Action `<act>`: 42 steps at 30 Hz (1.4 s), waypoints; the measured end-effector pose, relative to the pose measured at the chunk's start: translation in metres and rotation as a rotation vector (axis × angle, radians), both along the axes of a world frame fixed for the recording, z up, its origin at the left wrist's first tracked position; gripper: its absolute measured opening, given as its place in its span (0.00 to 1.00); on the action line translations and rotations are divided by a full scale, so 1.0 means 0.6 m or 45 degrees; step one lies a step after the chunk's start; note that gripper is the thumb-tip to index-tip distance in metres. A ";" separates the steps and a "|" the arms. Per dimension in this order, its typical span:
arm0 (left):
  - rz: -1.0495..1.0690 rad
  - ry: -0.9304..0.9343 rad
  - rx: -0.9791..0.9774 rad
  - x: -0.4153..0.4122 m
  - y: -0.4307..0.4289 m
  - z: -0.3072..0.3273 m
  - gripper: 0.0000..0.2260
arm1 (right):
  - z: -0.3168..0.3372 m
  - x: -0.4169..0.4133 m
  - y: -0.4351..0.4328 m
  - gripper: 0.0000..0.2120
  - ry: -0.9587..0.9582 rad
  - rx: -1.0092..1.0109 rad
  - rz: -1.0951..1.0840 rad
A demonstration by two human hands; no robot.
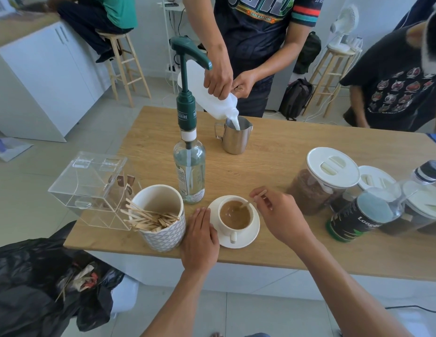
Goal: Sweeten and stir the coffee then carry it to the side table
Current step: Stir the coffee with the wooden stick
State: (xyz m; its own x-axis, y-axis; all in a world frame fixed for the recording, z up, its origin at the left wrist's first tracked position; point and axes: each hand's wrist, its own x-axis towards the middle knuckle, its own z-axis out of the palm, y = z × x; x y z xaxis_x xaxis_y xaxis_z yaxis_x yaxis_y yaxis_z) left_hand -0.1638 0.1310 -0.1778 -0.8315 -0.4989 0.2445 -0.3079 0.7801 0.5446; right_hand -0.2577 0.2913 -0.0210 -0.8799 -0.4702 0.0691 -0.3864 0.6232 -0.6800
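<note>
- We are mid-stir: our right hand [276,212] pinches a wooden stir stick [251,201] dipped in the coffee cup [235,216], which sits on its saucer [246,242] on the wooden table [273,166]
- Our left hand [199,235] rests flat, fingers extended, against the saucer's edge
- We judge sweetening possibly done; the carry remains
- The side table is out of view, and we cannot tell whether syrup from the pump bottle [189,166] went in

R hand [282,215] dips stir stick [254,199] in coffee cup [235,216]; L hand [199,239] flat beside saucer [251,235].

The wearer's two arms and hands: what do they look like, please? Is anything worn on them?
Both forearms are bare up to the frame edge; no sleeve shows. The left hand and the right hand carry no glove, ring, watch or bracelet that I can see.
</note>
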 end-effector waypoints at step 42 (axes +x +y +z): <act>0.000 0.017 -0.003 0.001 0.000 -0.003 0.20 | 0.133 -0.013 0.064 0.07 0.014 -0.088 0.217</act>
